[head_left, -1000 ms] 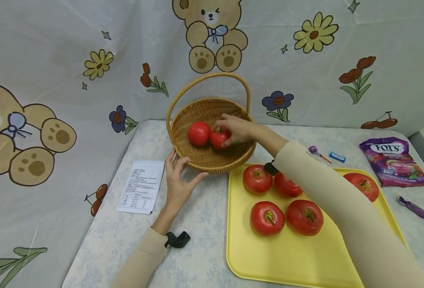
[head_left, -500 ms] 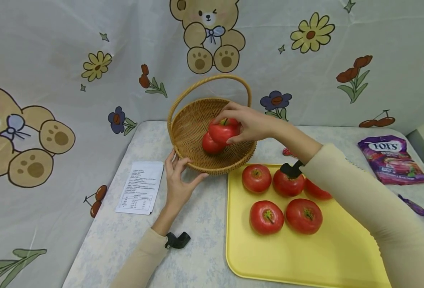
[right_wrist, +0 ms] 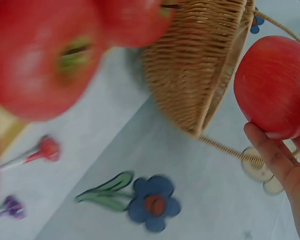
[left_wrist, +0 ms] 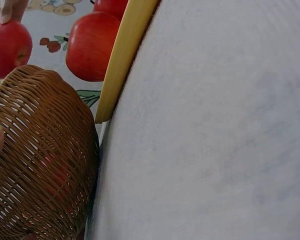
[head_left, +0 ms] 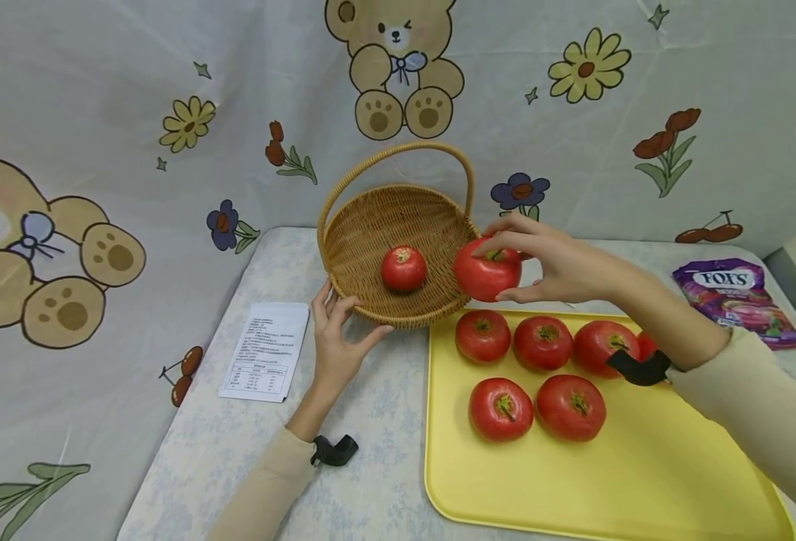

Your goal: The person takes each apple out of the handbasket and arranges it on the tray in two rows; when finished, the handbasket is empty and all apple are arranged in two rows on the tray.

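A red apple (head_left: 487, 272) is pinched between the fingers and thumb of my right hand (head_left: 560, 259), held up at the right rim of a wicker basket (head_left: 371, 225). In the right wrist view this apple (right_wrist: 272, 87) shows beside the basket's opening, fingers under it. One smaller red apple (head_left: 403, 269) lies inside the basket, which tilts its mouth toward me. My left hand (head_left: 337, 349) holds the basket's front left rim, fingertips over the edge and thumb against the front wall. The left wrist view shows the woven wall (left_wrist: 45, 150) close up, with a fingertip on it.
A yellow tray (head_left: 547, 488) with several red apples lies right of the basket. A printed white packet (head_left: 265, 352) lies at left. A purple candy bag (head_left: 736, 300) stands at the far right. The right wrist view shows two lollipops (right_wrist: 49, 148). A bear-patterned cloth (head_left: 236, 75) hangs behind.
My right hand has lifted one apple out of the basket and carried it right to the rim. The other apple has shifted right within the basket. My left hand stays in place.
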`<state>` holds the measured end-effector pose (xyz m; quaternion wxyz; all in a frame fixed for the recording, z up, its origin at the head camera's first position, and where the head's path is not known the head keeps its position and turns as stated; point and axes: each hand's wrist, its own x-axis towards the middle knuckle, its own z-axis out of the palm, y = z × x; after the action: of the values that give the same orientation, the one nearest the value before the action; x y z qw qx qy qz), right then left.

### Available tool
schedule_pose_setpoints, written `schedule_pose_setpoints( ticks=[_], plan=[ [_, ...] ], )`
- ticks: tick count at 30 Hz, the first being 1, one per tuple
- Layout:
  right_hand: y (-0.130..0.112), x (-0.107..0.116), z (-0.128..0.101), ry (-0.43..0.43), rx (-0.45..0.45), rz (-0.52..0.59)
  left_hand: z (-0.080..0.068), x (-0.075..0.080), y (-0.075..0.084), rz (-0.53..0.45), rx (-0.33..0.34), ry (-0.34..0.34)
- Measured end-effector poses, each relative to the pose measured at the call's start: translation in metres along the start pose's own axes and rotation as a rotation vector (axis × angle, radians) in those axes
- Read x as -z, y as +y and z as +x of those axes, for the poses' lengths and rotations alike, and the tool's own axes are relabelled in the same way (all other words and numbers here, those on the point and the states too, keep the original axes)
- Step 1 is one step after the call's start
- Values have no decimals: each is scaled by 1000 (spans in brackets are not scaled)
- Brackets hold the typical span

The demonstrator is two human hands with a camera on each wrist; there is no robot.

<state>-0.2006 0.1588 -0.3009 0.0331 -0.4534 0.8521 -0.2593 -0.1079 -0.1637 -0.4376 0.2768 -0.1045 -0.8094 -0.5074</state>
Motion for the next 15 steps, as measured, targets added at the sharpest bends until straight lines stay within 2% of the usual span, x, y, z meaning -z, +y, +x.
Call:
schedule_pose_setpoints(
  ticks=[7, 15],
  plan=[
    [5, 0, -69, 86, -101, -74, -1, -3, -1, -7, 2, 3],
    [9, -14, -142, 206, -97, -74, -1, -2, 2, -15, -8, 3]
  ],
)
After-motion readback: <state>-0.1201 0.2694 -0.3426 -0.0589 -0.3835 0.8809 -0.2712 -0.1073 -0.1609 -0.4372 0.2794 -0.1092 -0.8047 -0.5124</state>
